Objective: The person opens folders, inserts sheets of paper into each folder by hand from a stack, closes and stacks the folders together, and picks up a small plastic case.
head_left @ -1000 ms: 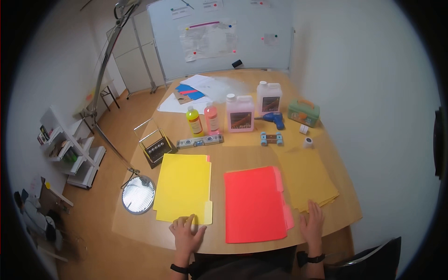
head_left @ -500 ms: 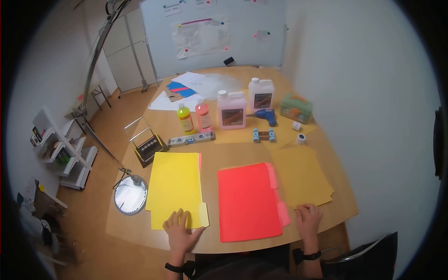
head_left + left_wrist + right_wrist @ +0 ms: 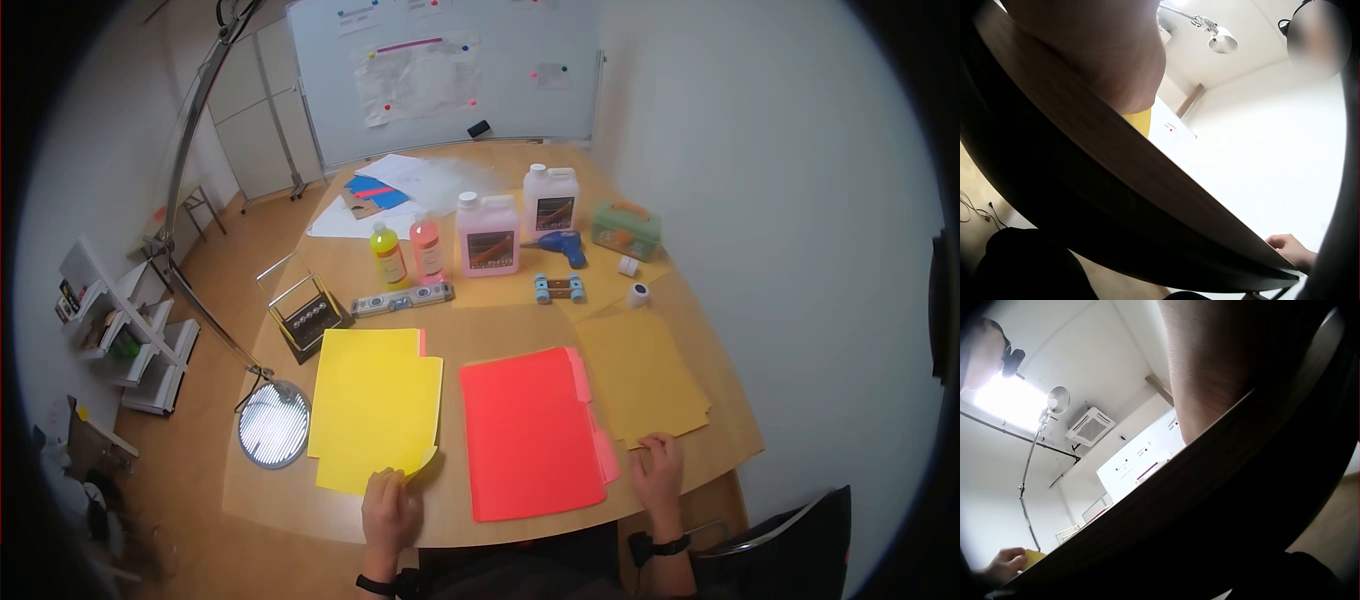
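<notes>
In the head view a yellow folder stack [image 3: 375, 400] lies on the left, its lower right corner curling upward where my left hand [image 3: 391, 510] pinches the near edge. The red folders [image 3: 530, 435] lie flat in the middle, untouched by either hand. My right hand [image 3: 658, 475] is at the near edge of the tan envelopes [image 3: 645, 375], fingers bent over that edge; whether they grip it cannot be told. The left wrist view shows a bit of yellow [image 3: 1140, 121] past my left hand [image 3: 1097, 50]. My right hand [image 3: 1204, 369] hides its own fingers in the right wrist view.
Behind the folders stand a spirit level [image 3: 403, 299], yellow bottle [image 3: 388, 256], pink bottle [image 3: 427, 250], two jugs [image 3: 489, 236], a blue drill [image 3: 560, 245] and a green box [image 3: 627, 231]. A ball cradle [image 3: 312, 322] and round lamp head [image 3: 274, 424] are at the left.
My left hand went from lying spread on the yellow folder to pinching its near edge, and the corner lifted. My right hand moved slightly, its fingers more bent. The head view shifted.
</notes>
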Action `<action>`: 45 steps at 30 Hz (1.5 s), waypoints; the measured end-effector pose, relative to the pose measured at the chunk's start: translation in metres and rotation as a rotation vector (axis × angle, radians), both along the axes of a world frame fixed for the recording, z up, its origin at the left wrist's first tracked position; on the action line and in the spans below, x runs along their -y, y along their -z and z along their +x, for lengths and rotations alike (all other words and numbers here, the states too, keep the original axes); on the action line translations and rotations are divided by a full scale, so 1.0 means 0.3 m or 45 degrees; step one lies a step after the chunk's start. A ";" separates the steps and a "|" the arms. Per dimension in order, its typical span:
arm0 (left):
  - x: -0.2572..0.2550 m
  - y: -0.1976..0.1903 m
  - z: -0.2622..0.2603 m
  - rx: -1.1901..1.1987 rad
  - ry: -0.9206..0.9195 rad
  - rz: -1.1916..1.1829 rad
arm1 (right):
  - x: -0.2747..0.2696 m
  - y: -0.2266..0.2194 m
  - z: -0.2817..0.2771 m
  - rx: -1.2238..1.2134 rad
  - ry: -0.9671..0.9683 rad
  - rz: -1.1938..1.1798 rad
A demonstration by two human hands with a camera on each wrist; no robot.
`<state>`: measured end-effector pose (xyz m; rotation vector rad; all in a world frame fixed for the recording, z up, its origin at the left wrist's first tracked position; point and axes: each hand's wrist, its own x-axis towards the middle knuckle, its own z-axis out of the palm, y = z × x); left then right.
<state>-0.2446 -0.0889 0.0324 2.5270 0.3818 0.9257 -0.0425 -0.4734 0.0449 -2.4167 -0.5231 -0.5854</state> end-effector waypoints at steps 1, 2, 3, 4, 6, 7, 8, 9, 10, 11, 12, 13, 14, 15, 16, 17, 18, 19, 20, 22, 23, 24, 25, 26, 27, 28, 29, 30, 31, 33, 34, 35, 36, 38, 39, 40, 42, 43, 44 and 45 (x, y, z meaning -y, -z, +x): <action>0.003 0.001 -0.005 -0.006 -0.008 0.001 | 0.003 0.004 0.003 -0.006 0.006 -0.009; 0.002 0.001 -0.006 0.000 0.015 -0.035 | 0.004 0.005 0.007 -0.007 -0.001 -0.007; 0.001 0.000 -0.004 0.008 0.037 -0.069 | 0.004 0.007 0.010 -0.003 0.000 -0.027; 0.000 -0.004 0.000 0.006 0.029 -0.065 | 0.004 0.010 0.013 -0.002 0.000 -0.047; 0.004 -0.018 0.002 -0.013 0.036 -0.043 | 0.007 0.013 0.017 -0.019 0.004 -0.064; 0.005 -0.022 0.002 -0.025 0.030 -0.036 | 0.005 0.016 0.016 -0.030 0.019 -0.080; 0.004 -0.024 0.006 -0.051 0.034 -0.048 | 0.001 0.016 0.014 -0.040 0.013 -0.072; 0.001 -0.021 0.006 -0.076 0.038 -0.061 | -0.001 0.013 0.012 -0.035 0.027 -0.081; -0.005 -0.013 0.007 -0.092 0.051 -0.095 | -0.006 0.008 0.010 -0.024 0.041 -0.093; -0.008 -0.016 0.004 -0.090 0.044 -0.092 | -0.012 -0.002 0.006 -0.022 0.034 -0.090; -0.008 -0.020 0.007 -0.120 0.051 -0.085 | -0.018 -0.014 0.005 -0.023 0.035 -0.117; -0.003 -0.024 0.012 -0.146 0.058 -0.081 | -0.020 -0.024 0.010 -0.020 0.036 -0.148; 0.001 -0.029 0.014 -0.134 0.053 -0.085 | -0.016 -0.021 0.016 -0.008 0.032 -0.152; 0.004 -0.035 0.016 -0.157 0.050 -0.088 | -0.006 -0.008 0.020 0.005 0.011 -0.224; 0.006 -0.041 0.022 -0.179 0.050 -0.093 | 0.005 0.001 0.027 0.019 -0.008 -0.298; 0.009 -0.048 0.028 -0.166 0.053 -0.102 | 0.010 0.006 0.032 0.031 -0.005 -0.307; 0.010 -0.055 0.028 -0.189 0.048 -0.104 | 0.010 0.010 0.033 -0.040 -0.009 -0.316; 0.010 -0.054 0.027 -0.217 0.039 -0.107 | 0.010 0.009 0.036 -0.115 -0.016 -0.325; 0.007 -0.051 0.029 -0.237 0.028 -0.079 | 0.009 0.005 0.039 -0.114 -0.023 -0.337; 0.019 -0.057 0.030 -0.253 0.003 -0.098 | 0.002 0.004 0.042 -0.126 0.003 -0.356; 0.021 -0.069 0.030 -0.269 -0.011 -0.105 | 0.001 0.007 0.043 -0.136 -0.007 -0.358; 0.022 -0.074 0.030 -0.282 -0.018 -0.104 | 0.000 0.010 0.043 -0.138 0.011 -0.358; 0.022 -0.080 0.033 -0.319 -0.014 -0.089 | -0.001 0.013 0.040 -0.140 0.032 -0.355; 0.021 -0.085 0.036 -0.354 -0.006 -0.072 | -0.003 0.011 0.039 -0.152 0.031 -0.348; 0.021 -0.083 0.037 -0.363 -0.004 -0.063 | -0.005 0.004 0.040 -0.143 0.024 -0.349; 0.022 -0.077 0.038 -0.383 -0.016 -0.075 | -0.007 -0.002 0.040 -0.132 0.018 -0.348; 0.020 -0.075 0.042 -0.400 -0.030 -0.086 | -0.007 -0.004 0.039 -0.137 0.021 -0.339; 0.019 -0.079 0.046 -0.403 -0.030 -0.078 | -0.008 -0.007 0.039 -0.143 0.036 -0.345; 0.020 -0.082 0.049 -0.389 -0.029 -0.089 | -0.010 -0.009 0.042 -0.148 0.049 -0.354; 0.024 -0.080 0.047 -0.386 -0.037 -0.107 | -0.016 -0.005 0.047 -0.150 0.059 -0.343; 0.023 -0.076 0.047 -0.365 -0.035 -0.091 | -0.015 -0.004 0.039 -0.153 0.076 -0.338; 0.023 -0.073 0.047 -0.343 -0.029 -0.075 | -0.015 -0.005 0.036 -0.167 0.074 -0.346; 0.023 -0.072 0.048 -0.354 -0.026 -0.084 | -0.016 -0.007 0.039 -0.155 0.066 -0.328; 0.022 -0.071 0.052 -0.389 -0.038 -0.049 | -0.011 -0.006 0.040 -0.151 0.071 -0.322; 0.022 -0.069 0.052 -0.392 -0.025 -0.058 | -0.010 -0.002 0.042 -0.154 0.065 -0.315; 0.022 -0.067 0.051 -0.397 -0.034 -0.048 | -0.006 -0.001 0.043 -0.153 0.057 -0.309; 0.019 -0.053 0.049 -0.404 -0.051 -0.037 | -0.008 -0.007 0.041 -0.145 0.066 -0.327; 0.021 -0.053 0.051 -0.402 -0.048 -0.042 | -0.010 -0.010 0.039 -0.142 0.065 -0.331; 0.023 -0.058 0.050 -0.396 -0.046 -0.047 | -0.009 -0.010 0.037 -0.143 0.065 -0.335; 0.024 -0.063 0.045 -0.390 -0.048 -0.050 | -0.011 -0.012 0.036 -0.156 0.067 -0.317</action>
